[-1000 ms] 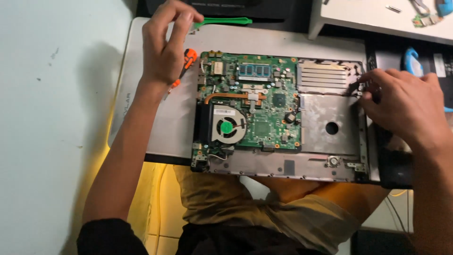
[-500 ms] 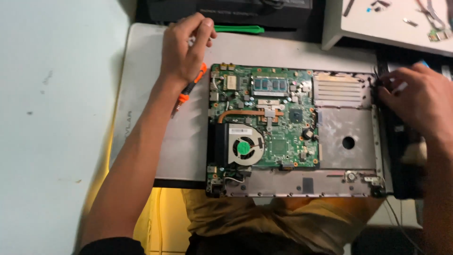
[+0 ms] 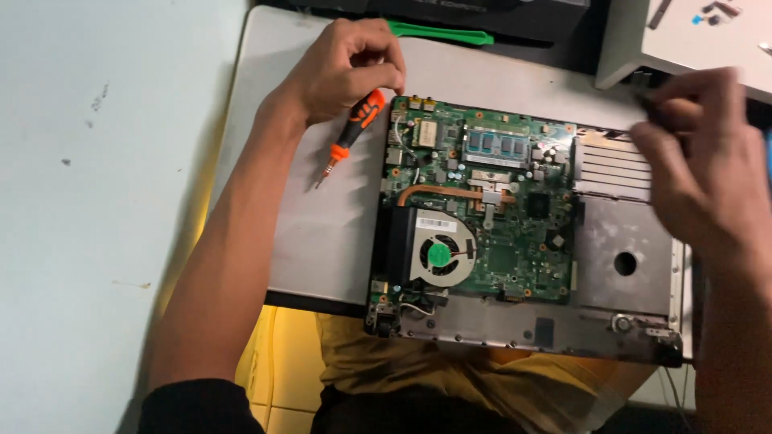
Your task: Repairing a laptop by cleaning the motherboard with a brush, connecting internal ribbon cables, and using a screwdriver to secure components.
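Your hands at the opened laptop on the table

Your left hand [image 3: 342, 68] grips an orange screwdriver [image 3: 347, 141] at the top left corner of the green circuit board [image 3: 490, 217], tip pointing away from it. Your right hand [image 3: 704, 173], blurred, sits over the silver laptop base [image 3: 623, 233] by its top right edge. The fan [image 3: 438, 255] lies lower left.

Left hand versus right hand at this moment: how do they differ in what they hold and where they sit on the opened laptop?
The left hand grips an orange and black screwdriver at the upper left corner of the green motherboard. The right hand holds no tool that I can see; it is blurred, over the silver chassis at the right. Both are bare.
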